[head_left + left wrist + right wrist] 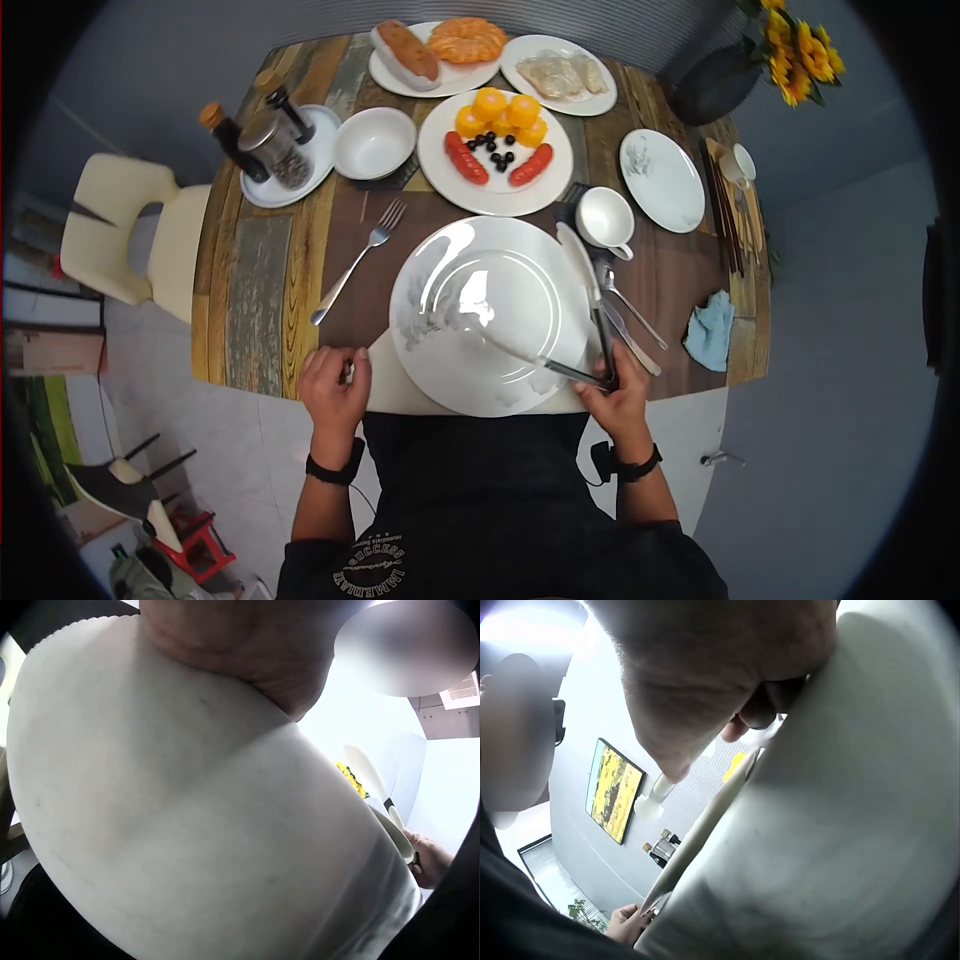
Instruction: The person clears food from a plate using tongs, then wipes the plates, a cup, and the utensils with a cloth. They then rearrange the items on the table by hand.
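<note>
My right hand [622, 395] holds a pair of tongs [575, 372] with pale tips and dark handles, their two arms spread wide. One arm reaches over the large white plate [520, 270] with grey leaf print, and the other runs along its right rim. In the left wrist view the right hand [429, 861] shows small at the right, with the tongs [364, 766] raised beside it. My left hand [335, 385] rests at the table's front edge, left of the large plate, fingers loosely curled with nothing in them. A fork [362, 258] lies just beyond it.
A plate [432, 180] of sausages, corn pieces and dark berries stands beyond the large plate. Around it are a white bowl [374, 143], a bread plate [400, 88], a cup [605, 218], a condiment tray [318, 170] and an oval plate [675, 195]. A blue cloth [709, 330] lies right.
</note>
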Motion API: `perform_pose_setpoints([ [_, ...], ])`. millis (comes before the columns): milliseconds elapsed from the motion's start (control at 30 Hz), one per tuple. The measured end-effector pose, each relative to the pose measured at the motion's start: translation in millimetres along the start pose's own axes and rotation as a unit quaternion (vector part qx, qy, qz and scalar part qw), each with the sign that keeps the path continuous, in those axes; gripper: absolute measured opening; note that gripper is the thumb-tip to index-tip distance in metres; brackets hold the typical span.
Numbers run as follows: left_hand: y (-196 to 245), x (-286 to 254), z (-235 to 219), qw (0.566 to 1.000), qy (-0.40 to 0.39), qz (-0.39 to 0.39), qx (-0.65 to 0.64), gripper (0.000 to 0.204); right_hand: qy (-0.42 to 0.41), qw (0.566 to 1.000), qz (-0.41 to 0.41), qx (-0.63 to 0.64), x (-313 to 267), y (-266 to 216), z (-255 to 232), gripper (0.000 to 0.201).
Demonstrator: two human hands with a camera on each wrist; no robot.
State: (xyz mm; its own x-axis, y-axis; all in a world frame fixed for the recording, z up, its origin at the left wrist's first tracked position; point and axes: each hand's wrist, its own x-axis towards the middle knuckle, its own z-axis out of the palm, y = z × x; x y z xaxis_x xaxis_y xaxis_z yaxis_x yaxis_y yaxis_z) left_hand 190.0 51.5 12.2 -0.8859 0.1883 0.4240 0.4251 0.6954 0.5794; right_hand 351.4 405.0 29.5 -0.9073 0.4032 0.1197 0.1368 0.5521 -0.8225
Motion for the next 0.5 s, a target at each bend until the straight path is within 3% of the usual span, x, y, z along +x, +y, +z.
perform_pose_setpoints([
  [133, 4.5, 0.2, 3.0, 1.000, -0.018, -0.005, 0.008, 0.011, 0.028, 0.999, -0.026, -0.003, 0.0, -10.1, 0.7, 0.072],
  [233, 7.1, -1.8, 7.7, 0.998, 0.008, -0.067, -0.004, 0.005, 0.034, 0.996, -0.078, -0.025, 4.8, -8.0, 0.8, 0.071],
  [500, 1.0, -3.5, 10.2, 0.999, -0.010, -0.014, 0.040, 0.013, -0.002, 0.992, -0.111, -0.052, 7.6, -0.4, -4.0, 0.079],
])
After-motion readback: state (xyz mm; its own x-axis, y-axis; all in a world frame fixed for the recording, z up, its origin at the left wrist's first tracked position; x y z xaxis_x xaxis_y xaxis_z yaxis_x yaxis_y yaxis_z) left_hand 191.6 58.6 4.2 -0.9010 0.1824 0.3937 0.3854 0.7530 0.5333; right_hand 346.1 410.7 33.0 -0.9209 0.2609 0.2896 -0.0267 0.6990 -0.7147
